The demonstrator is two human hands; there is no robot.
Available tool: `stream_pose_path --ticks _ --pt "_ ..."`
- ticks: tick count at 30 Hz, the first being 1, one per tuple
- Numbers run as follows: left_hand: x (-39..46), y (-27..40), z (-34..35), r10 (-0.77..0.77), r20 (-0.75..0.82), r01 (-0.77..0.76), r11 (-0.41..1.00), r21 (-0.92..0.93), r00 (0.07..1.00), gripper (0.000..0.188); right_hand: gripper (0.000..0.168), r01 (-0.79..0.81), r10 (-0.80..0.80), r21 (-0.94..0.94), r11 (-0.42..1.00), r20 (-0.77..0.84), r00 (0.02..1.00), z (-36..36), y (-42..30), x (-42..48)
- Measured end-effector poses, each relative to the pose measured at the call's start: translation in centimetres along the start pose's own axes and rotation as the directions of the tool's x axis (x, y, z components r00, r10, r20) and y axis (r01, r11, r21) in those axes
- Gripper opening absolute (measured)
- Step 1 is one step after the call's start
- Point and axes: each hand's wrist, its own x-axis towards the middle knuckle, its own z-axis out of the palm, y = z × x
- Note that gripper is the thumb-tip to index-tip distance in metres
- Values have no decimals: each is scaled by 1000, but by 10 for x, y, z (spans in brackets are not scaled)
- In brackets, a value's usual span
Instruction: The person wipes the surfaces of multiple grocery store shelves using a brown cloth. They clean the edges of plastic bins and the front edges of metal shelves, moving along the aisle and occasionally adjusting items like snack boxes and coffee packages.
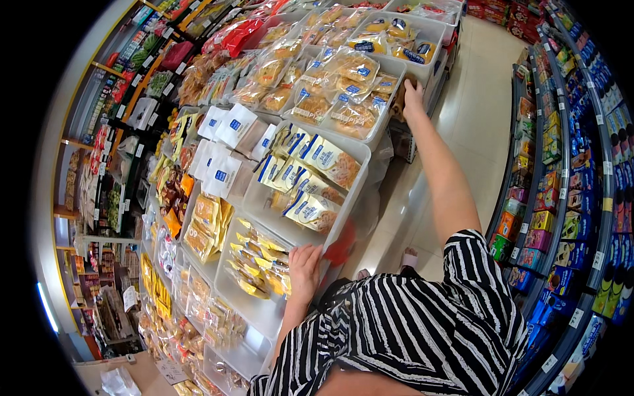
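Note:
My left hand [304,267] rests with its fingers bent over the rim of a translucent plastic bin [260,309] that holds yellow-and-brown wrapped snacks [255,257]. My right arm reaches far forward. At its end, my right hand [413,101] holds a brown cloth-like thing [400,101] against the outer side of a bin [381,131] of packaged round pastries [354,89]; my fingers partly hide it. Between my hands stands another bin [357,173] with cream-and-blue bread packets [317,180].
More bins with wrapped buns [396,37] and white-labelled packs [225,123] cover the display. A tiled aisle floor [460,89] runs along my right, bordered by shelves of boxed snacks [540,218]. Produce shelving [148,84] stands beyond the display.

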Motion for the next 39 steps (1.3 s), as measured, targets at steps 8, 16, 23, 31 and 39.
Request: stream_pose_path --ticks 8,16,23,31,39 --pt "6 -3 -4 26 17 -26 1000 11 1000 35 52 -324 322 -68 943 -43 946 -47 100 -5" --pt "4 -3 -3 26 6 -26 1000 -4 1000 30 54 470 -432 -437 767 191 881 -23 -29 1" --pt "-2 -5 -2 32 3 -32 999 -30 999 40 49 559 -410 -654 510 386 826 -12 -2 -135" --pt "3 -7 -4 51 -8 -51 997 -66 999 37 48 519 -474 -709 477 290 832 -8 -21 -49" --pt "-3 -10 -2 1 -29 -4 994 -105 1000 31 54 523 -301 -724 449 428 852 -8 -12 -54"
